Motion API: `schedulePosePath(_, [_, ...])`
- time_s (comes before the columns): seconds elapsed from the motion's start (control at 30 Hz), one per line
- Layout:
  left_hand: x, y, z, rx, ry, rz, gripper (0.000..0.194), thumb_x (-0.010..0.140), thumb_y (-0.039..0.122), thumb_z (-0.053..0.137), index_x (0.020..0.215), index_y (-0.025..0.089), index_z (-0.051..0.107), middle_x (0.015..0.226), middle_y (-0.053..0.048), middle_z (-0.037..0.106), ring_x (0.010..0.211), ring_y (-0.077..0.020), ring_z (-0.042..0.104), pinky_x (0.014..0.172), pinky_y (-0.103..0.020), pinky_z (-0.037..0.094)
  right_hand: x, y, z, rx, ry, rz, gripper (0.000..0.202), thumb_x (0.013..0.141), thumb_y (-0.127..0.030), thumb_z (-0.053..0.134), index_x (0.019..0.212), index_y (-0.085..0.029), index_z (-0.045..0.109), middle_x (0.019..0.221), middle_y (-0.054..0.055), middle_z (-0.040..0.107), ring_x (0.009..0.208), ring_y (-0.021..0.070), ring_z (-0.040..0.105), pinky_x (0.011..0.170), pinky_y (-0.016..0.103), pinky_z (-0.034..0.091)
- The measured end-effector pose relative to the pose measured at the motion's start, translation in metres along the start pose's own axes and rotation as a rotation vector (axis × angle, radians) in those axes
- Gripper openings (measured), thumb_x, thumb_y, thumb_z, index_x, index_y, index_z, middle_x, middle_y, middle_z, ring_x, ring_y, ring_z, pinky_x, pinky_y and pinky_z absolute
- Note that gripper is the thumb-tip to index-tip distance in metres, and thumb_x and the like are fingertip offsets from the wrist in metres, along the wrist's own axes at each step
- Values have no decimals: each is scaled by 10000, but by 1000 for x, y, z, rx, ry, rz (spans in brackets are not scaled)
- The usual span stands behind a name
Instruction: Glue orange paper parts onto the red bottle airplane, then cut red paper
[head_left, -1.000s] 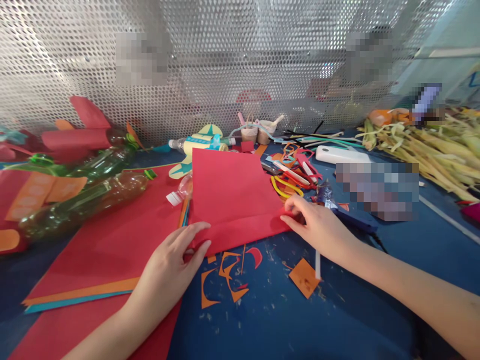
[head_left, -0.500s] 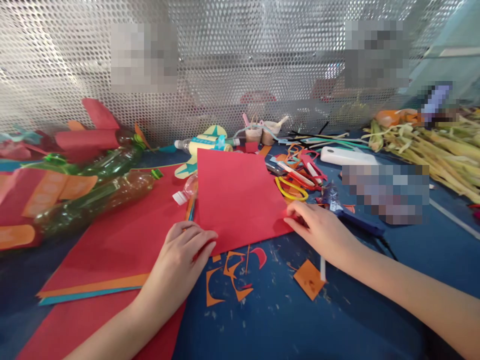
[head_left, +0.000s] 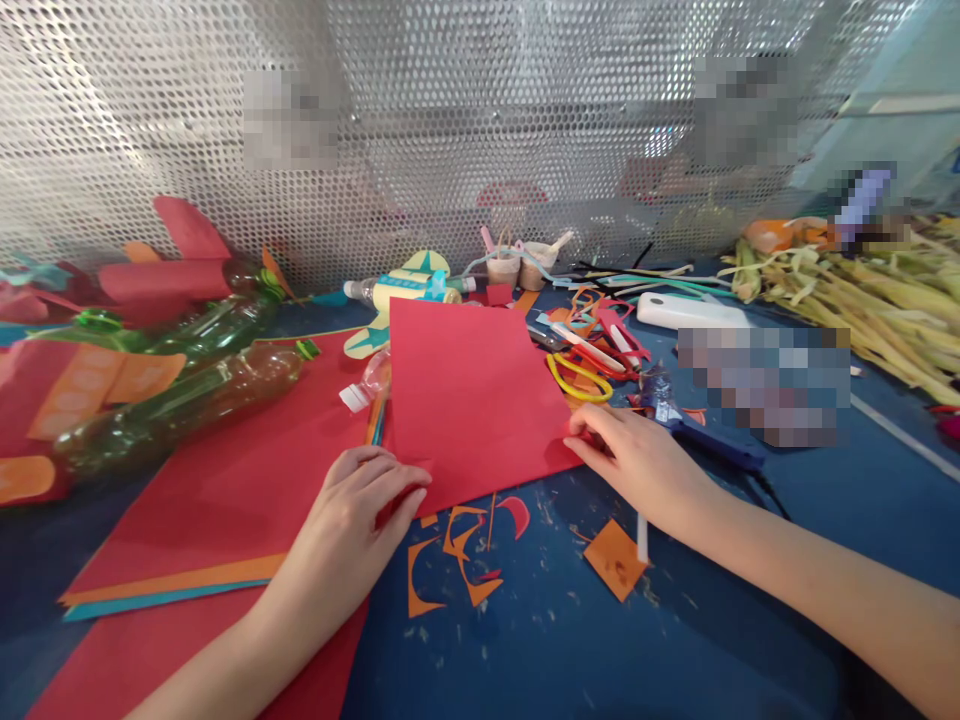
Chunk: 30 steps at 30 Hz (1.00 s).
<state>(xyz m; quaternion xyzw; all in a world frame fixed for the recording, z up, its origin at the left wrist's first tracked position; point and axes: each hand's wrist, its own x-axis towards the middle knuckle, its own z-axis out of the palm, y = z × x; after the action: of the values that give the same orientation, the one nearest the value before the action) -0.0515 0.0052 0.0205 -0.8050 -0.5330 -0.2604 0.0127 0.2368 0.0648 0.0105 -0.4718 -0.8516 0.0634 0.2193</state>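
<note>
A sheet of red paper (head_left: 476, 395) lies slanted in front of me, over part of the clutter behind it. My left hand (head_left: 371, 500) is closed with fingertips at its lower left corner. At the lower right corner, my right hand (head_left: 634, 455) pinches the paper's edge between thumb and fingers. Just below the sheet are orange paper scraps (head_left: 424, 606) and a pink crescent cutting (head_left: 515, 517). An orange square (head_left: 615, 560) sits near my right wrist. Under my left forearm lies a stack of red, orange and blue paper (head_left: 225, 490).
Green plastic bottles (head_left: 195, 400) with paper parts stand at left. Behind the sheet are a yellow bottle plane (head_left: 409, 290) and two small cups (head_left: 536, 265). Yellow-handled scissors (head_left: 577, 378), a blue glue gun (head_left: 716, 443), a white case (head_left: 694, 310) and dried husks (head_left: 862, 300) are on the right.
The view has shifted very slightly, so everything appears a little further left. Both hands stay at the same corners of the red paper.
</note>
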Motion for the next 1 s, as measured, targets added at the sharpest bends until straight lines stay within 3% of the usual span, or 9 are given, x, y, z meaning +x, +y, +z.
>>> schedulePosePath(0.53, [-2, -4, 0, -27, -40, -9, 227, 911, 313, 481, 837, 250, 686, 796, -23, 692, 870, -208, 596, 760, -347, 536, -1, -1, -5, 34, -33, 64, 160, 841, -186, 607, 790, -218, 459, 694, 6, 634, 591, 167, 616, 530, 284, 440])
schedulePosePath(1.0, [-5, -2, 0, 7, -43, -13, 219, 922, 301, 469, 871, 249, 675, 879, -44, 620, 882, -204, 582, 777, -362, 536, -1, -1, -4, -13, -10, 9, 144, 865, -198, 550, 765, -226, 450, 706, 15, 629, 621, 183, 628, 554, 296, 458])
